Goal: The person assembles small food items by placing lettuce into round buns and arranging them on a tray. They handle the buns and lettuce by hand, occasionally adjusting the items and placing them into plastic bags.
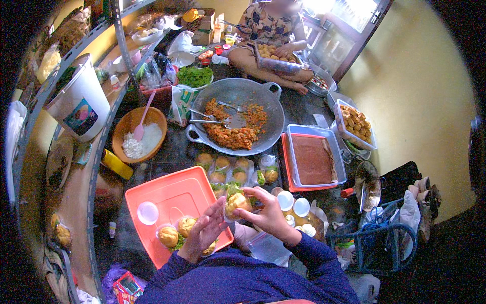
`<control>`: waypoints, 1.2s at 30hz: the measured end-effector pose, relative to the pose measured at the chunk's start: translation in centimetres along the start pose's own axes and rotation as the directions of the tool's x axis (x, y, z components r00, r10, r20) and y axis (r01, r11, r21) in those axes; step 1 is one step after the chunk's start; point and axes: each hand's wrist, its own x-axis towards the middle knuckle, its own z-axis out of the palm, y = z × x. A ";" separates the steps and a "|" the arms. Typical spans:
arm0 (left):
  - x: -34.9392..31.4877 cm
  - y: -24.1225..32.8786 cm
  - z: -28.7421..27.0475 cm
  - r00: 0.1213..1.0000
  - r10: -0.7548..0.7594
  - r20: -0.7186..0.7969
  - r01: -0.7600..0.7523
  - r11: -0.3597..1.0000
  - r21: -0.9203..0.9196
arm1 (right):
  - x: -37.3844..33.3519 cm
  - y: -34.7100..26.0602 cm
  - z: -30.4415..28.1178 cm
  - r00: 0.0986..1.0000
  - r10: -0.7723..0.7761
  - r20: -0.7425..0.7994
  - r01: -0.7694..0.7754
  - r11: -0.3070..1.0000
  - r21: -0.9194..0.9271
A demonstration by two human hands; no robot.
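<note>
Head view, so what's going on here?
The person's right hand holds a round golden bun with green lettuce near the edge of a flat orange plastic tray; the left hand is close at the bun's other side. More round golden buns sit on the tray, and others are in clear plastic packs just beyond. Behind those, a large grey metal wok holds orange chopped food. Farther off, another person's hand rests at a clear plastic box of golden-brown pieces.

Probably home kitchen, edges dim: wok (248, 92) on floor (174, 144), loaded storage rack (76, 202).
</note>
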 end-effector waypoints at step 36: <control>3.9 3.6 3.8 0.986 0.155 0.063 -0.146 0.981 -0.131 | 3.0 -2.1 -1.4 0.999 0.018 -0.042 -0.007 0.969 0.246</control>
